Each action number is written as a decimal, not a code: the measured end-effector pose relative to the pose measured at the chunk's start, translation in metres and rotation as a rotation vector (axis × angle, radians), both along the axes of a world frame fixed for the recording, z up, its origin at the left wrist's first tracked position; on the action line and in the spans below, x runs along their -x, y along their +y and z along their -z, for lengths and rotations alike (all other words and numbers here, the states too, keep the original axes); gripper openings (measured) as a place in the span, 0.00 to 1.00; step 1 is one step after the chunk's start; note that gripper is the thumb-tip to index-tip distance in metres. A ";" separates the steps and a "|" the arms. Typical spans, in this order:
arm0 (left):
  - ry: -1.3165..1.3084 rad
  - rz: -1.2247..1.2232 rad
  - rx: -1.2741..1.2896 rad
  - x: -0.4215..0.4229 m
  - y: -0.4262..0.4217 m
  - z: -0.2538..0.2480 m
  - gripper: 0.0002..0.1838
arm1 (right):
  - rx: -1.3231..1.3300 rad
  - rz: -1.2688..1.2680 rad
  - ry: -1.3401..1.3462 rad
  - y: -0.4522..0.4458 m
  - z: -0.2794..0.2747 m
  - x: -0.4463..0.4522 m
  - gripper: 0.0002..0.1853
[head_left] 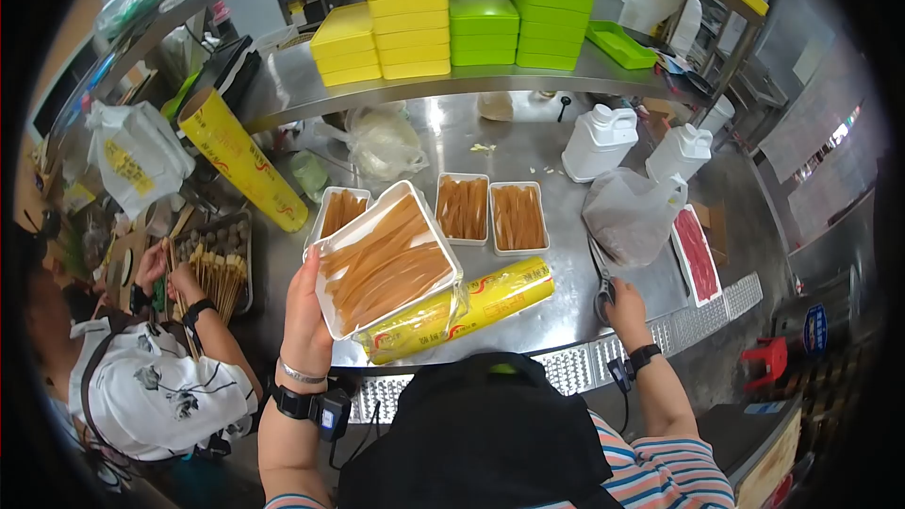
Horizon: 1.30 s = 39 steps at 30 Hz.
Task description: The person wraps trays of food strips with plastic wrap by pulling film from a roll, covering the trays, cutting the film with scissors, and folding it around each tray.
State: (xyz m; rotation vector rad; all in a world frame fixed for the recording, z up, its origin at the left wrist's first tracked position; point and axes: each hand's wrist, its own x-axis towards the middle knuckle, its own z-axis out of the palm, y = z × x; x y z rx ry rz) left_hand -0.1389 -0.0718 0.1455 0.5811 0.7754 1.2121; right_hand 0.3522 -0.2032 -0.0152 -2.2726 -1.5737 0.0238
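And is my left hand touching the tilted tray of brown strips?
Touching. The head view shows the left hand gripping the tray at its left edge.

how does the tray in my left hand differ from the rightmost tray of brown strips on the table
The held tray is raised in your left hand; the rightmost strip tray rests on the table. The held tray is tilted, while the rightmost strip tray sits flat. The held tray looks larger than the rightmost strip tray, perhaps only from being nearer the camera. Both are white and hold brown strips.
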 end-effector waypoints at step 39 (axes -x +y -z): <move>0.346 0.377 -0.146 0.000 -0.056 0.009 0.14 | -0.047 -0.914 1.003 0.062 -0.193 0.195 0.07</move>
